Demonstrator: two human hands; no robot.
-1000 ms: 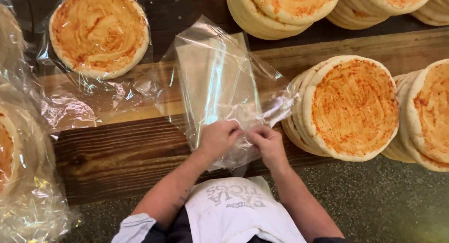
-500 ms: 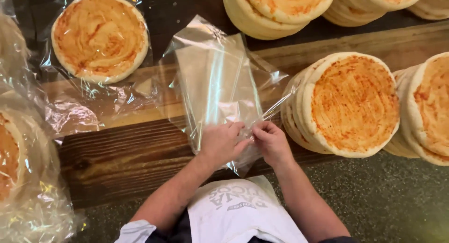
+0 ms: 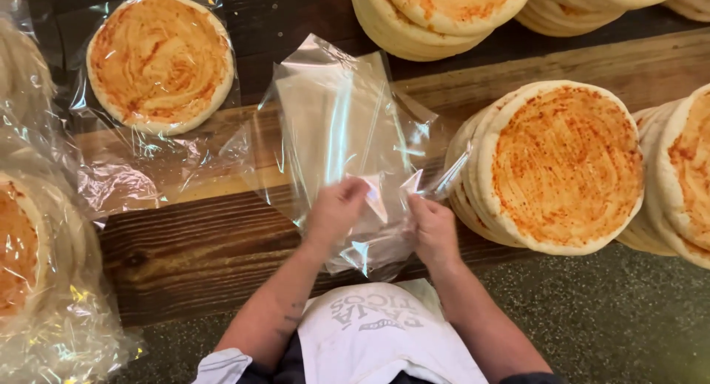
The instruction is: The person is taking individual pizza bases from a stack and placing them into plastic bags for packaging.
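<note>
Clear plastic bag, both hands' grip

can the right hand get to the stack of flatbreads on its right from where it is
Probably yes. The right hand is pinching the clear bag right beside the leaning stack of flatbreads, with nothing between them. It would have to let go of the bag first, since both hands are busy with it.
</note>
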